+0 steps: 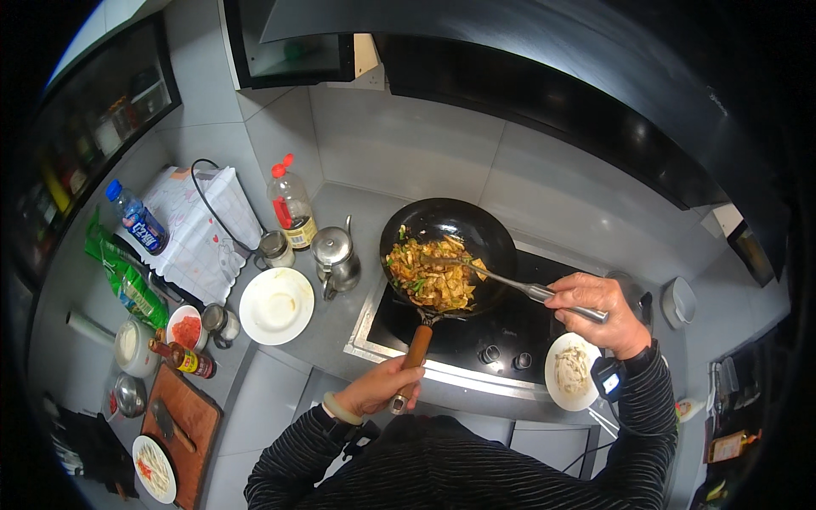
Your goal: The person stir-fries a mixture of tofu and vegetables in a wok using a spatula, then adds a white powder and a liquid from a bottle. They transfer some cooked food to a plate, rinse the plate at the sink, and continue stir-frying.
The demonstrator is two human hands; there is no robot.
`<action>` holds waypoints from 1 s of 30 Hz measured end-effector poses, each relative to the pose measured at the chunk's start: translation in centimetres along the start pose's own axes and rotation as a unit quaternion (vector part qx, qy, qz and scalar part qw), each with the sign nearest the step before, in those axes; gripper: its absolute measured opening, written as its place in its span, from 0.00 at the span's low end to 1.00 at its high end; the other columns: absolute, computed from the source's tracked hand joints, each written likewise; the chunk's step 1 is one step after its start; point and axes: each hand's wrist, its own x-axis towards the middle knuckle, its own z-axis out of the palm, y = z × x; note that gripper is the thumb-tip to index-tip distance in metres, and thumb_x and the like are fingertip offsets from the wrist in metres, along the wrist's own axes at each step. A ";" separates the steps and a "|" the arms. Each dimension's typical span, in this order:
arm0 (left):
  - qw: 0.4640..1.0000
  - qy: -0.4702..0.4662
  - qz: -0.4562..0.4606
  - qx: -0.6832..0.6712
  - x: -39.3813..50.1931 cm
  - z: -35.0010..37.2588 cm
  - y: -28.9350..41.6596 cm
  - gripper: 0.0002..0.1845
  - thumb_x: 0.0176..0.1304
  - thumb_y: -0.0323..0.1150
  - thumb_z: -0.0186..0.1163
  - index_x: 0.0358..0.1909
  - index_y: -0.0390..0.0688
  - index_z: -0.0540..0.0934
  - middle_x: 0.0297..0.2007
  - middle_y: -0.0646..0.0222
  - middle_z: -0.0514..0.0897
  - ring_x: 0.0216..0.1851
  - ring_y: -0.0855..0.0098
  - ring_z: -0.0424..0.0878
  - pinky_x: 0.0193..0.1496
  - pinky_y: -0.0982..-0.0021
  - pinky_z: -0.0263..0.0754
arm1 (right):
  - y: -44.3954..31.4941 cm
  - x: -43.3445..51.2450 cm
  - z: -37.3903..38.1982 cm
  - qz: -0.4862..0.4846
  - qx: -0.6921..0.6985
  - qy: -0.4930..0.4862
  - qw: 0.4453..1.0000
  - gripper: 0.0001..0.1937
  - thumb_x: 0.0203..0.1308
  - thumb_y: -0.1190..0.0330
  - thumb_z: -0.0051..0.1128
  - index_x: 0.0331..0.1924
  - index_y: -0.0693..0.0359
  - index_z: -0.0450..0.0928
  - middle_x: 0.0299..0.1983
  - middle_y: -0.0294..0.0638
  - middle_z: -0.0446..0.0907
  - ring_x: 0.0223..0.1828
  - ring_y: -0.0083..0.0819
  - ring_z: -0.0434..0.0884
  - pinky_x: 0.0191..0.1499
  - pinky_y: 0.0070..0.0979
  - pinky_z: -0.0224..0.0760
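My left hand (386, 384) grips the wooden handle (418, 347) of a black wok (491, 236), which sits tilted over the left part of the black glass cooktop (459, 357). Inside the wok lies a heap of browned sliced food (430, 274) with green pieces in it. A metal spatula (519, 287) reaches into this food, its blade partly buried. My right hand (596, 309) is closed around the spatula's steel handle. Just below that hand, at the cooktop's right side, is a white plate (561, 398) with pale shredded food.
Left of the wok stand a steel oil pot (336, 255), a white plate (277, 322) with residue, a red-capped bottle (293, 210) and a glass jar (276, 250). Further left, a cleaver (164, 419) lies on a wooden cutting board (191, 440). A dark range hood (542, 83) hangs above.
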 end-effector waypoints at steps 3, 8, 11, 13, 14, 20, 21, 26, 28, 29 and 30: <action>1.000 -0.006 0.000 -0.003 0.1 -0.2 0.0 0.19 0.75 0.39 0.54 0.60 0.41 0.68 0.30 0.69 0.78 0.26 0.76 0.78 0.28 0.76 0.71 | -1.3 0.5 -0.5 0.025 0.021 -0.031 0.999 0.11 0.50 0.77 0.62 0.40 0.65 0.87 0.36 0.47 0.85 0.37 0.38 0.85 0.42 0.29 0.80; 1.000 -0.017 0.001 -0.025 0.3 -0.4 -0.2 0.16 0.75 0.39 0.55 0.57 0.42 0.69 0.30 0.69 0.78 0.26 0.75 0.78 0.28 0.76 0.71 | -2.3 1.6 0.1 0.049 0.014 -0.088 0.995 0.12 0.49 0.77 0.60 0.39 0.65 0.87 0.34 0.47 0.86 0.35 0.37 0.85 0.41 0.30 0.80; 0.999 -0.020 0.001 -0.029 0.3 -0.3 -0.1 0.16 0.75 0.38 0.55 0.57 0.42 0.69 0.30 0.69 0.78 0.26 0.75 0.78 0.27 0.76 0.72 | -2.1 2.1 1.9 0.038 0.027 -0.097 0.994 0.12 0.49 0.78 0.60 0.40 0.66 0.87 0.35 0.48 0.86 0.36 0.39 0.86 0.42 0.30 0.81; 0.999 -0.016 0.003 -0.032 0.3 -0.1 -0.2 0.14 0.74 0.39 0.55 0.53 0.44 0.69 0.29 0.71 0.78 0.25 0.77 0.78 0.26 0.78 0.70 | -2.1 1.8 4.6 0.013 0.005 -0.089 0.996 0.13 0.50 0.78 0.59 0.41 0.67 0.86 0.36 0.49 0.86 0.37 0.41 0.86 0.44 0.31 0.81; 0.999 -0.014 0.004 -0.034 0.2 -0.1 -0.2 0.13 0.74 0.40 0.55 0.51 0.45 0.69 0.29 0.72 0.77 0.25 0.78 0.78 0.25 0.79 0.69 | -2.1 1.5 6.1 -0.003 -0.014 -0.076 0.997 0.12 0.50 0.78 0.59 0.40 0.67 0.86 0.35 0.48 0.85 0.36 0.42 0.85 0.42 0.32 0.81; 0.999 -0.017 0.004 -0.028 0.2 0.1 -0.1 0.12 0.74 0.39 0.55 0.52 0.45 0.68 0.30 0.72 0.77 0.24 0.78 0.77 0.25 0.79 0.70 | -0.1 0.6 13.0 -0.075 -0.171 -0.020 0.982 0.10 0.48 0.76 0.61 0.37 0.66 0.84 0.28 0.46 0.76 0.29 0.43 0.80 0.32 0.36 0.77; 0.999 -0.016 0.002 -0.028 0.3 0.1 -0.1 0.12 0.74 0.39 0.55 0.51 0.45 0.68 0.30 0.72 0.77 0.24 0.78 0.77 0.25 0.79 0.70 | 0.5 0.7 13.5 -0.067 -0.186 -0.017 0.980 0.10 0.48 0.76 0.61 0.37 0.66 0.84 0.28 0.46 0.76 0.29 0.43 0.80 0.32 0.36 0.77; 0.999 -0.004 -0.009 -0.031 0.3 0.1 -0.1 0.12 0.74 0.39 0.55 0.51 0.44 0.69 0.30 0.71 0.77 0.24 0.77 0.77 0.25 0.78 0.71 | 3.4 2.0 12.0 -0.019 -0.135 0.042 0.990 0.11 0.50 0.76 0.60 0.40 0.64 0.85 0.34 0.49 0.80 0.33 0.47 0.83 0.38 0.36 0.80; 1.000 -0.004 -0.006 -0.028 0.3 0.1 0.0 0.12 0.74 0.38 0.55 0.51 0.44 0.69 0.29 0.71 0.77 0.24 0.77 0.78 0.25 0.78 0.71 | 3.3 2.0 9.8 0.024 -0.061 0.092 0.994 0.10 0.52 0.76 0.61 0.39 0.66 0.85 0.35 0.50 0.84 0.36 0.44 0.85 0.41 0.33 0.80; 1.000 -0.002 -0.008 -0.029 0.3 0.2 0.0 0.12 0.74 0.38 0.55 0.51 0.44 0.70 0.29 0.71 0.77 0.24 0.77 0.78 0.25 0.78 0.71 | 3.0 1.9 8.4 0.061 -0.027 0.109 0.992 0.09 0.53 0.76 0.62 0.39 0.67 0.85 0.35 0.50 0.85 0.36 0.41 0.86 0.42 0.31 0.80; 1.000 -0.004 -0.008 -0.022 0.2 0.2 0.1 0.14 0.74 0.38 0.54 0.54 0.43 0.69 0.30 0.70 0.77 0.24 0.77 0.78 0.26 0.78 0.71 | 2.7 1.9 7.1 0.096 -0.007 0.143 0.985 0.09 0.54 0.75 0.62 0.39 0.68 0.85 0.34 0.48 0.86 0.37 0.36 0.86 0.42 0.30 0.79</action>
